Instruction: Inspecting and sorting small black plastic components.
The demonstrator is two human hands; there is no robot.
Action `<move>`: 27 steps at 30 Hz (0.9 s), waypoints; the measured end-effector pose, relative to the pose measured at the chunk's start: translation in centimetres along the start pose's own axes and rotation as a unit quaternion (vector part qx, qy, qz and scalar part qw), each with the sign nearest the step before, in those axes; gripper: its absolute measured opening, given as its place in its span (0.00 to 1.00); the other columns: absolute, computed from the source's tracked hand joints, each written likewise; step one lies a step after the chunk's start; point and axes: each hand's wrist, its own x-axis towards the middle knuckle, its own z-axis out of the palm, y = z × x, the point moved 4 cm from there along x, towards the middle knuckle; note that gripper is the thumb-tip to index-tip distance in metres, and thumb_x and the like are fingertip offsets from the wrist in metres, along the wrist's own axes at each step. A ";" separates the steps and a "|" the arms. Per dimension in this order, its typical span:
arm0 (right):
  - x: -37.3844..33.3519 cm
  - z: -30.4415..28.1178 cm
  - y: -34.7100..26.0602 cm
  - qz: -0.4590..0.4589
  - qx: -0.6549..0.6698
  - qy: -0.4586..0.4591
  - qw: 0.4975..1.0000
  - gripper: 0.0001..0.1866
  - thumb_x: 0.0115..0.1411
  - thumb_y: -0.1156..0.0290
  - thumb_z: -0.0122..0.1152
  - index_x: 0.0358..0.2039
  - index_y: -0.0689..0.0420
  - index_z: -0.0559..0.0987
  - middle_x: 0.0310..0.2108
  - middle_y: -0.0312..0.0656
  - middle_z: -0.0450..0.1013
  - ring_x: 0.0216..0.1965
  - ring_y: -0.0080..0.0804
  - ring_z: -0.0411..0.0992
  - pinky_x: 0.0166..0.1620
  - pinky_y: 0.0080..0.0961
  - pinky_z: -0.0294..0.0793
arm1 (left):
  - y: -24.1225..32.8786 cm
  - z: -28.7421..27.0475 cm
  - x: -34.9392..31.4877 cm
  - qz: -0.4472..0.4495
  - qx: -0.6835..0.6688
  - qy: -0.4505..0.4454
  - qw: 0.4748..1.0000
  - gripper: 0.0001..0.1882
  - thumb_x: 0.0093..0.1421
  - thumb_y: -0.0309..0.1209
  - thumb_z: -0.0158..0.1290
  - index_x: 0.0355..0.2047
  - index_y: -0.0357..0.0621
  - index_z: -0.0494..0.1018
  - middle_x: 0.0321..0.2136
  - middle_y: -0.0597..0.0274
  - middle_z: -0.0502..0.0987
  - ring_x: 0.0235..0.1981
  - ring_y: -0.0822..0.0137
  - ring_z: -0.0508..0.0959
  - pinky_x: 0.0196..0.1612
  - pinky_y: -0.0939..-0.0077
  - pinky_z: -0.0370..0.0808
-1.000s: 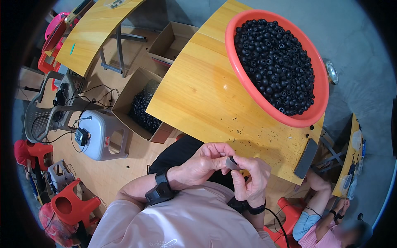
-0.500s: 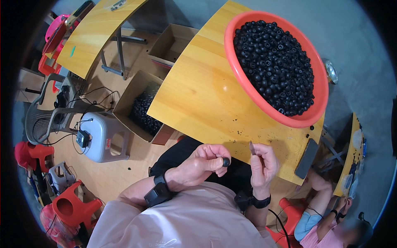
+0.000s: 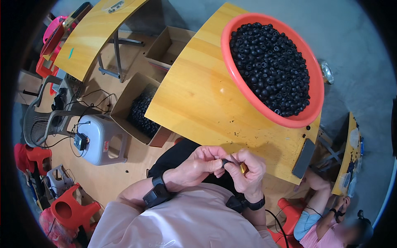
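Note:
Between thumb and fingers, my left hand (image 3: 205,164) pinches a small round black rubber-like part (image 3: 226,162). My right hand (image 3: 247,170) is closed around a small knife with a yellow handle (image 3: 243,167); its short blade points toward the black part, and whether it touches cannot be made out. Both hands meet in front of my body at the near edge of the yellow wooden table (image 3: 194,87). On the table's far right stands a big orange-red basin (image 3: 233,68) heaped with the same kind of black parts (image 3: 271,68).
A dark flat block (image 3: 304,158) lies at the table's right end, near black crumbs. Left of the table are a cardboard box (image 3: 124,97) of black parts and another box (image 3: 159,53). A grey stool (image 3: 99,140) carries a cabled device. Another person (image 3: 320,223) sits at right.
My right hand has moved left and brought the knife up to the black part. The knife's yellow handle now shows. My left hand keeps its pinch.

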 end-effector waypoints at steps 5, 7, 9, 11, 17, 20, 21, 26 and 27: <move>0.4 0.6 -0.6 -0.006 0.022 -0.024 0.999 0.08 0.56 0.82 0.55 0.20 0.64 0.70 0.17 0.40 0.73 0.18 0.22 0.74 0.21 0.17 0.72 | -0.4 -0.3 -0.6 0.006 -0.020 -0.009 1.000 0.14 0.55 0.34 0.57 0.36 0.36 0.73 0.25 0.66 0.72 0.24 0.74 0.69 0.31 0.80 0.67; 0.2 0.6 -0.4 0.004 -0.009 -0.007 1.000 0.05 0.56 0.80 0.57 0.25 0.64 0.71 0.17 0.37 0.70 0.19 0.19 0.70 0.23 0.16 0.69 | -0.4 -0.2 -0.6 0.004 -0.045 -0.013 0.999 0.13 0.55 0.34 0.57 0.35 0.36 0.73 0.24 0.66 0.72 0.24 0.74 0.68 0.31 0.80 0.67; -0.7 0.0 1.2 0.026 0.024 0.028 0.999 0.05 0.56 0.76 0.57 0.29 0.64 0.72 0.18 0.36 0.67 0.20 0.18 0.67 0.24 0.16 0.67 | -0.1 0.3 -0.3 0.006 -0.052 -0.008 0.999 0.12 0.55 0.34 0.57 0.33 0.37 0.72 0.23 0.67 0.70 0.23 0.73 0.68 0.31 0.79 0.66; -2.1 -0.7 2.7 0.077 0.137 0.087 0.984 0.16 0.56 0.68 0.58 0.41 0.65 0.71 0.22 0.33 0.61 0.22 0.18 0.59 0.27 0.15 0.60 | 0.3 0.7 0.0 0.020 -0.036 -0.012 0.999 0.12 0.56 0.33 0.57 0.32 0.37 0.70 0.23 0.65 0.69 0.24 0.73 0.66 0.31 0.78 0.64; -3.0 -1.6 1.0 0.039 -0.079 0.067 0.994 0.16 0.53 0.71 0.57 0.42 0.63 0.74 0.20 0.37 0.68 0.18 0.25 0.64 0.25 0.19 0.63 | -0.4 0.2 0.3 0.057 -0.037 0.006 0.998 0.09 0.58 0.30 0.55 0.36 0.40 0.71 0.25 0.67 0.72 0.26 0.74 0.71 0.34 0.80 0.70; -2.5 -1.1 -0.3 -0.065 -0.160 0.044 0.984 0.14 0.50 0.74 0.58 0.40 0.61 0.76 0.20 0.41 0.73 0.18 0.34 0.69 0.24 0.25 0.67 | -0.9 -0.1 0.5 0.050 -0.036 0.012 0.998 0.09 0.58 0.29 0.54 0.37 0.40 0.71 0.27 0.66 0.73 0.27 0.74 0.72 0.35 0.80 0.70; -2.4 -1.1 -0.4 -0.064 -0.160 0.044 0.984 0.14 0.50 0.74 0.58 0.40 0.61 0.76 0.20 0.41 0.73 0.18 0.34 0.69 0.24 0.25 0.67 | -0.9 0.0 0.5 0.050 -0.036 0.012 0.998 0.09 0.58 0.29 0.54 0.37 0.40 0.71 0.27 0.66 0.73 0.27 0.74 0.72 0.35 0.80 0.70; -2.1 -0.7 -0.2 -0.107 -0.165 0.030 0.980 0.13 0.50 0.76 0.58 0.39 0.61 0.76 0.22 0.40 0.74 0.20 0.34 0.72 0.25 0.26 0.70 | -1.0 0.3 0.6 0.033 -0.027 0.027 0.999 0.09 0.59 0.30 0.53 0.38 0.40 0.71 0.29 0.66 0.74 0.28 0.76 0.72 0.35 0.82 0.71; -2.0 -0.6 -0.1 -0.107 -0.165 0.030 0.980 0.13 0.50 0.76 0.58 0.39 0.61 0.76 0.22 0.40 0.74 0.20 0.34 0.72 0.25 0.26 0.70 | -1.1 0.2 0.6 0.033 -0.027 0.028 0.999 0.09 0.59 0.30 0.53 0.38 0.40 0.71 0.29 0.66 0.74 0.28 0.76 0.72 0.35 0.82 0.71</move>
